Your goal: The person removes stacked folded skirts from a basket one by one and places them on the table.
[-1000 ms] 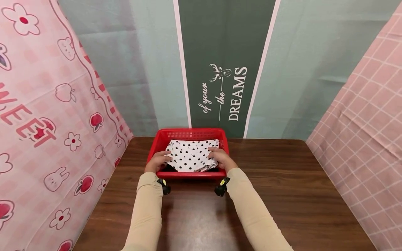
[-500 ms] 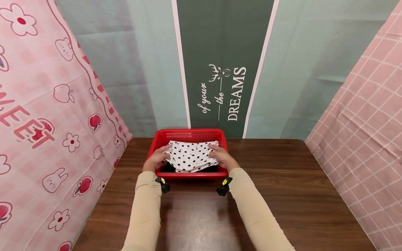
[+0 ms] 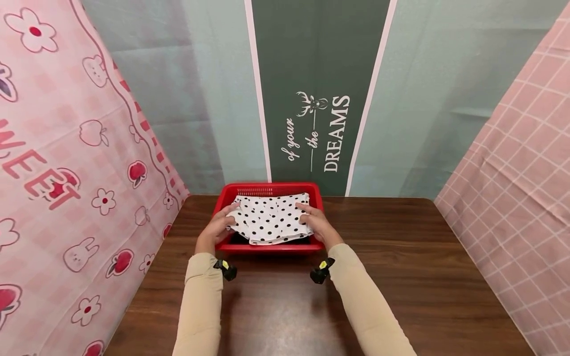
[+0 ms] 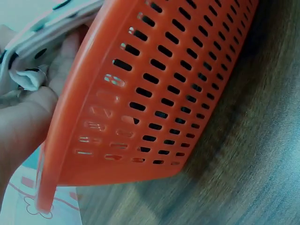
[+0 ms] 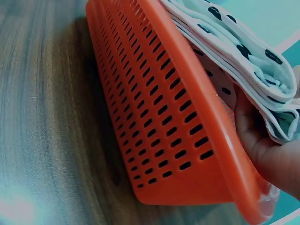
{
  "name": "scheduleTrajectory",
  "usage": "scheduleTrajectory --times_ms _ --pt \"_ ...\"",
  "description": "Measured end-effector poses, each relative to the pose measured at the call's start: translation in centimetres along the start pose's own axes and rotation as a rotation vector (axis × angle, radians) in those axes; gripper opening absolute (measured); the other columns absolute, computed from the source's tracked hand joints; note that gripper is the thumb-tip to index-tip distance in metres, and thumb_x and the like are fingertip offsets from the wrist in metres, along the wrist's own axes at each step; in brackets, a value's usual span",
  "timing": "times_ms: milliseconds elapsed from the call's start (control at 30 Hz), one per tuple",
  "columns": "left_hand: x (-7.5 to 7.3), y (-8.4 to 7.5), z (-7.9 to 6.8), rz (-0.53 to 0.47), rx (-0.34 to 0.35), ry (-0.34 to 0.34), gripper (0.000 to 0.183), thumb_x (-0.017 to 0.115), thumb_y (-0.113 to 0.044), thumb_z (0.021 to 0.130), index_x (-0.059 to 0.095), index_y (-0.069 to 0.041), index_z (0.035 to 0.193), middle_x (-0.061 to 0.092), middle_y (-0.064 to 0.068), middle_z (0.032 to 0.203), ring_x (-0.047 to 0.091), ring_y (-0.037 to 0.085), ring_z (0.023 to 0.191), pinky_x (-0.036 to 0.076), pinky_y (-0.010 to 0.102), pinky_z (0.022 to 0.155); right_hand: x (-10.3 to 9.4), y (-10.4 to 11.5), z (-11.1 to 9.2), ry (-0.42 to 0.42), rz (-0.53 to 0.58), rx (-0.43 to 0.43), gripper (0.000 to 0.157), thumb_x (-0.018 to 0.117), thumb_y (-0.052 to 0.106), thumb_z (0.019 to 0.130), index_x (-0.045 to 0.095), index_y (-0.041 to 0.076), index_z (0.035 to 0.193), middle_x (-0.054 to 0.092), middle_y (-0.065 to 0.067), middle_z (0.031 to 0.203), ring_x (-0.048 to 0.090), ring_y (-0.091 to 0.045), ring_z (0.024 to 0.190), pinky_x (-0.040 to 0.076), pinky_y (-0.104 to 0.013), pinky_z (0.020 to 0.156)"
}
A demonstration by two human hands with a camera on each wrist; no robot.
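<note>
A white folded cloth [image 3: 270, 220] with black dots spans the top of a red plastic basket [image 3: 271, 248], its layered edge facing me. My left hand [image 3: 216, 228] grips the left end of the cloth. In the left wrist view its fingers reach beneath the cloth [image 4: 49, 28], just inside the basket rim. The right end is held by my right hand [image 3: 319, 225], thumb side on top. In the right wrist view, thick folded layers [image 5: 234, 51] lie over that hand's fingers, above the rim. Part of the basket's inside is dark and mostly hidden under the cloth.
The basket stands at the back of a brown wooden table [image 3: 392, 257], close to a green curtain [image 3: 320, 143] with white lettering. Pink printed fabric [image 3: 102, 198] hangs on the left, pink checked fabric [image 3: 512, 188] on the right. Both wrists carry small black cameras.
The cloth has come up a little within the basket, its far edge now higher in view. My left hand has shifted left, my right slightly right, both keeping hold. The basket stays put.
</note>
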State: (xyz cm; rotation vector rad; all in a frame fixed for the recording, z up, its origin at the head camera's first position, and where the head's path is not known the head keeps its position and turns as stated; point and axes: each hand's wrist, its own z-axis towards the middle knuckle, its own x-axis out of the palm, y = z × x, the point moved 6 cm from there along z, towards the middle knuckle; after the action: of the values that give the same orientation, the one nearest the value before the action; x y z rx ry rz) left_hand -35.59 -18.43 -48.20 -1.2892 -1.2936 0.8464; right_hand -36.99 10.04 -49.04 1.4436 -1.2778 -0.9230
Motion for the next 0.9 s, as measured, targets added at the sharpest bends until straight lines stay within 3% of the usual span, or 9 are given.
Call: scheduleTrajectory --times_ms 133,333,500,633,800,900 --pt "0.3 -0.7 -1.2 -0.131 0.058 0.025 0.066 0.035 0.013 0.084 0.023 -0.003 0.147 0.042 0.014 0.123 0.055 0.014 0.082 0.047 0.028 0.067 -0.1 1.0 -0.8 -0.023 0.020 -0.091 0.053 0.056 -0.005 0.081 0.054 0.009 0.132 0.057 -0.018 0.118 0.061 -0.014 0.070 0.050 -0.024 0.065" --pt "0.8 -1.2 -3.0 -0.210 0.112 0.057 0.061 0.036 0.015 0.087 0.021 0.001 0.145 0.041 0.018 0.124 0.057 0.018 0.089 0.049 0.033 0.075 -0.8 2.1 -2.4 -0.039 -0.049 -0.178 0.051 0.063 -0.001 0.083 0.054 0.008 0.132 0.054 -0.019 0.123 0.062 -0.015 0.072 0.051 -0.025 0.068" --pt "1.7 -1.5 -4.4 -0.157 0.176 0.230 0.070 0.037 0.021 0.082 0.023 -0.002 0.146 0.032 0.019 0.134 0.054 0.017 0.096 0.049 0.028 0.075 -1.3 2.6 -3.7 0.009 -0.028 -0.177 0.054 0.064 -0.003 0.083 0.053 0.010 0.133 0.053 -0.020 0.125 0.065 -0.020 0.071 0.053 -0.030 0.066" --pt "1.9 -1.5 -5.1 -0.112 0.219 0.335 0.071 0.040 0.022 0.081 0.019 0.002 0.146 0.031 0.017 0.137 0.054 0.012 0.089 0.048 0.023 0.072 -1.5 3.1 -4.6 0.068 -0.016 -0.206 0.058 0.064 -0.006 0.081 0.051 0.011 0.135 0.049 -0.019 0.129 0.064 -0.022 0.068 0.053 -0.032 0.064" --pt "1.8 -1.2 -5.5 -0.046 0.193 0.288 0.066 0.045 0.019 0.083 0.022 0.005 0.144 0.028 0.011 0.142 0.055 0.008 0.076 0.049 0.024 0.072 -1.4 3.5 -5.3 0.141 -0.012 -0.224 0.063 0.063 -0.007 0.080 0.047 0.011 0.138 0.051 -0.021 0.126 0.065 -0.022 0.071 0.053 -0.033 0.066" --pt "1.9 -1.0 -5.7 -0.044 0.167 0.256 0.066 0.045 0.020 0.084 0.022 0.006 0.144 0.020 0.014 0.147 0.056 0.008 0.081 0.049 0.023 0.071 -1.5 3.4 -5.4 0.139 0.003 -0.219 0.063 0.064 -0.007 0.080 0.047 0.010 0.138 0.054 -0.024 0.121 0.065 -0.023 0.070 0.053 -0.033 0.065"
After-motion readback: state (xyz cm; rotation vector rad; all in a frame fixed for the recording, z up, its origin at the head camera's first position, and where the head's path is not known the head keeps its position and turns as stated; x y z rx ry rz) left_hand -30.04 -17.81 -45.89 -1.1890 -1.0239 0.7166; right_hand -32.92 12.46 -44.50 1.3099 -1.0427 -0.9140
